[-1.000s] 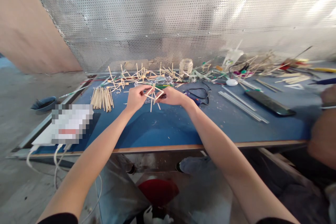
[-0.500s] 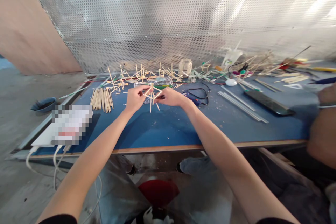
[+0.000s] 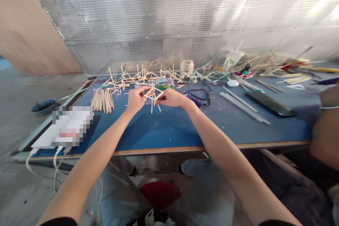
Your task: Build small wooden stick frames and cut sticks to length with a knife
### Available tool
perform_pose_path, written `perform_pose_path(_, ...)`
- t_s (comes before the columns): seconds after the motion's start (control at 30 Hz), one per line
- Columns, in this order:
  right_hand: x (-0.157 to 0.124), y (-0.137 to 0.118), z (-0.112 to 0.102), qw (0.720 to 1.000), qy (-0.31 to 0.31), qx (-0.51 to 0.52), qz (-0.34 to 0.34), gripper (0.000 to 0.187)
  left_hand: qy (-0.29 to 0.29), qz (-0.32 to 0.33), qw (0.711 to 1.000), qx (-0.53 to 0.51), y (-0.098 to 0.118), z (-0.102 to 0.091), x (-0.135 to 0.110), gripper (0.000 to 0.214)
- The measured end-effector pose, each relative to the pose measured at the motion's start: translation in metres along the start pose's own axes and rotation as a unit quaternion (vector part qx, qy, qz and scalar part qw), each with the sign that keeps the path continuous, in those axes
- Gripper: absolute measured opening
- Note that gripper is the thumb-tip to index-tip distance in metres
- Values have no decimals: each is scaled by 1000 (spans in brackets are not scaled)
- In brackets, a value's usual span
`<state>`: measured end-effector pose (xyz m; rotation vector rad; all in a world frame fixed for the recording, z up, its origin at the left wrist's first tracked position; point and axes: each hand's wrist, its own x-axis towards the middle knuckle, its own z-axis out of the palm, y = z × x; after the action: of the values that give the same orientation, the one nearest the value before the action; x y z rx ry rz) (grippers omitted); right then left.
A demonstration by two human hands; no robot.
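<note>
Both hands up over the blue table (image 3: 169,127), meeting in the middle. Left hand (image 3: 136,99) and right hand (image 3: 172,97) each pinch one side of a small stick frame (image 3: 153,96): thin wooden sticks joined at angles, held just above the tabletop, one stick pointing down between the hands. Fingers closed tight on the sticks, not spread.

Around the hands:
- Left of the left hand: loose bundle of sticks (image 3: 103,99) lying flat, near but apart.
- Further left and nearer the body: a white box (image 3: 69,124), blurred out, with white cable (image 3: 57,164) hanging off the table edge.
- Just behind the hands: a row of finished stick shapes (image 3: 143,75), some standing up, and a clear plastic bag under them.
- Behind the right hand: small glass jar (image 3: 186,67).
- Right of the right hand, just beside the wrist: blue tool with a black cord (image 3: 201,95).
- Further right: long pale rods (image 3: 245,106), a black phone (image 3: 271,103), more stick clutter at the back.
- Far right edge: another person's arm (image 3: 327,127), well apart.

Perforated metal screen (image 3: 185,17) closes off the back. Nothing sits between the hands and the frame.
</note>
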<state>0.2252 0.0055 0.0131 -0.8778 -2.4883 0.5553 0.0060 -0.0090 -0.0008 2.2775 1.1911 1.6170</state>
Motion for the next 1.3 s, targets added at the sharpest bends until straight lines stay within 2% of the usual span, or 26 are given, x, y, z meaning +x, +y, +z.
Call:
perform_pose_path(0.3, -2, -3, -2, 1000, 1, 5, 8, 30, -5, -3, 1000, 0, 0, 0, 1, 33)
perform_pose_path(0.73, -4, 0, -4, 997, 73, 22, 21, 31, -1, 4, 1000, 0, 0, 0, 0, 34)
perform_pose_path(1.07, -5, -5, -6, 997, 79, 3, 14, 31, -5, -1, 1000, -5, 0, 0, 0, 33)
perform_pose_path(1.17, -8, -6, -11, 997, 78, -19, 18, 26, -1, 1, 1000, -4, 0, 0, 0, 34)
perform_pose_path(1.23, -11, -3, -17, 994, 96, -45, 37, 23, -1, 4, 1000, -3, 0, 0, 0, 33)
perform_pose_path(1.3, -15, 4, -24, 984, 140, -78, 74, 23, -1, 9, 1000, -1, -1, 0, 0, 32)
